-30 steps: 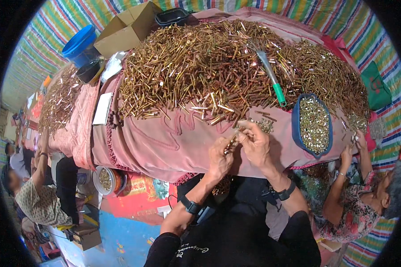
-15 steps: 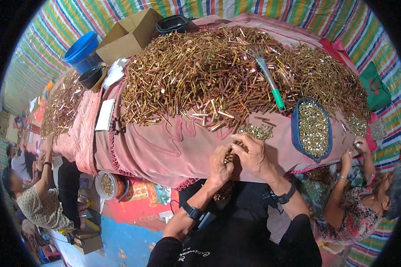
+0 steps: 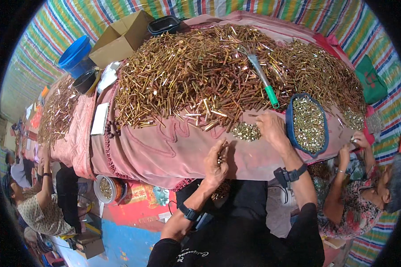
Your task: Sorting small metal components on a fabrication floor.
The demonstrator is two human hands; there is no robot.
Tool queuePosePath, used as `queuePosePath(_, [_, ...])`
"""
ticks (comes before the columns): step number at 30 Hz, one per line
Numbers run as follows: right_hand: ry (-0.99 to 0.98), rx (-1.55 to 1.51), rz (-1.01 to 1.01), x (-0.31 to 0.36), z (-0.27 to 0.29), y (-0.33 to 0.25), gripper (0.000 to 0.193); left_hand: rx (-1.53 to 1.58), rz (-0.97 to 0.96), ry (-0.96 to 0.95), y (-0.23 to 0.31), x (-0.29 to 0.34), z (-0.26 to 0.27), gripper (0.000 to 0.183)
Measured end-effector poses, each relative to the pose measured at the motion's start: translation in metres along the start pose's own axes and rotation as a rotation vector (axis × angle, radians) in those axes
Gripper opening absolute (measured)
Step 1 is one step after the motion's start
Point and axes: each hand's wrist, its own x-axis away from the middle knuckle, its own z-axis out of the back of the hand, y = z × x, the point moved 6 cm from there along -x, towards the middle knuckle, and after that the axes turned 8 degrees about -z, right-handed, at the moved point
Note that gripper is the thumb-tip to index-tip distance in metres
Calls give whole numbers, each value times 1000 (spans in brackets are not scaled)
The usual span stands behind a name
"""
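My left hand (image 3: 217, 161) is closed above the table's near edge, with small metallic-looking pieces (image 3: 219, 158) showing between its curled fingers. My right hand (image 3: 271, 126) reaches farther forward, its bent fingertips together at the right side of a small heap of green and silvery bits (image 3: 246, 131). What those fingertips hold, if anything, is hidden. Beyond the heap spreads a large pile of thin copper-coloured sticks (image 3: 182, 71). Beside my right hand, a blue tub (image 3: 290, 133) is filled with the same kind of green and silvery bits.
A green-handled brush-like tool (image 3: 270, 95) lies on the pile. A cardboard box (image 3: 120, 40), blue bucket (image 3: 74, 57) and black bowl (image 3: 84, 82) stand far left on the pink cloth (image 3: 147, 153). One person (image 3: 361, 196) works at right, another (image 3: 35, 209) at left. A white bucket (image 3: 103, 189) stands below the table edge.
My hands, close together before, are now apart. The right has moved forward and right to the small heap; the left has shifted slightly left, still closed.
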Motion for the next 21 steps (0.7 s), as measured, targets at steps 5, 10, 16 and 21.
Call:
queuePosePath(5, [-43, 46, 71, -19, -13, -2, 11, -81, -39, -12, -6, 3, 5, 29])
queuePosePath(10, [-46, 38, 217, -21, -10, -3, 13, -97, -24, -22, -6, 1, 5, 27])
queuePosePath(16, [-147, 50, 142, -25, -9, -16, 10, -97, -33, -29, -1, 0, 7, 23])
queuePosePath(21, [-147, -431, -153, -11, 4, -26, 18, -78, -27, -18, 0, 0, 7, 23])
